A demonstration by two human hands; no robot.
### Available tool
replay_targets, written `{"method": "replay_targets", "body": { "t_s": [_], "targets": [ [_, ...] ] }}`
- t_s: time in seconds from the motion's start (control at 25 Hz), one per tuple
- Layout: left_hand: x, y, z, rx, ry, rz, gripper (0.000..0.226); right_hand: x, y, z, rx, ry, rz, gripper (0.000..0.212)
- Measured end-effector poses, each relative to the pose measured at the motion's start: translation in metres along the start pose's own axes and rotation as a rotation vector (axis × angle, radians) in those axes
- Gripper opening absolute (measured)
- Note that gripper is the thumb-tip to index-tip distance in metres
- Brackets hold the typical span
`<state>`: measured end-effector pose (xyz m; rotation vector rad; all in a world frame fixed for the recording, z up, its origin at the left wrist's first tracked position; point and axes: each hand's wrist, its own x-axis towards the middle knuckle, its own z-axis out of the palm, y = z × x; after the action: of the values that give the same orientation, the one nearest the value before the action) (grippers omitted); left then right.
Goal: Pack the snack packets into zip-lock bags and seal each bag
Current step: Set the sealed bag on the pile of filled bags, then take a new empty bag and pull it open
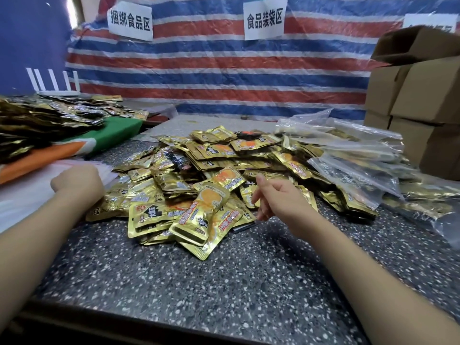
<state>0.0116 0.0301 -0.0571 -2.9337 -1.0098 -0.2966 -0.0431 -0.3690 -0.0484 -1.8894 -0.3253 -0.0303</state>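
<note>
A big heap of gold snack packets [204, 180] lies on the speckled dark counter [189, 277]. My right hand [273, 197] hovers over the heap's near right side, fingers loosely spread, holding nothing. My left hand [78, 181] is at the heap's left edge, over a stack of clear empty zip-lock bags [22, 197]; its fingers curl down onto the stack, and whether they pinch a bag is hidden. Filled zip-lock bags [348, 155] with gold packets inside are piled to the right.
Stacked cardboard boxes [413, 100] stand at the back right. At the left, more gold packets [49, 120] lie on green and orange sheets [117, 133]. A striped tarp with paper signs [263, 19] hangs behind. The counter's front edge is close to me.
</note>
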Motion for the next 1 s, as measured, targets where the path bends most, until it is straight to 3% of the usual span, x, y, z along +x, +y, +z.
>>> {"method": "replay_targets", "body": {
  "t_s": [0.4, 0.56, 0.76, 0.88, 1.0],
  "targets": [
    [-0.007, -0.006, -0.006, 0.018, 0.069, 0.022, 0.022, 0.001, 0.002, 0.0, -0.062, 0.007, 0.028, 0.052],
    [-0.02, 0.008, -0.025, -0.187, 0.276, 0.111, 0.024, 0.003, 0.003, 0.001, -0.059, 0.003, 0.024, 0.05],
    [-0.083, 0.09, -0.084, -0.541, 0.622, 0.563, 0.004, 0.002, 0.002, -0.001, -0.008, 0.008, 0.039, 0.048],
    [-0.141, 0.152, -0.107, -0.856, 0.585, 0.881, 0.02, 0.005, -0.005, -0.007, 0.167, 0.106, 0.1, 0.047],
    [-0.196, 0.189, -0.096, -1.001, 0.543, 1.158, 0.015, 0.009, -0.012, -0.02, 0.521, 0.233, 0.223, 0.06]
  ]
}}
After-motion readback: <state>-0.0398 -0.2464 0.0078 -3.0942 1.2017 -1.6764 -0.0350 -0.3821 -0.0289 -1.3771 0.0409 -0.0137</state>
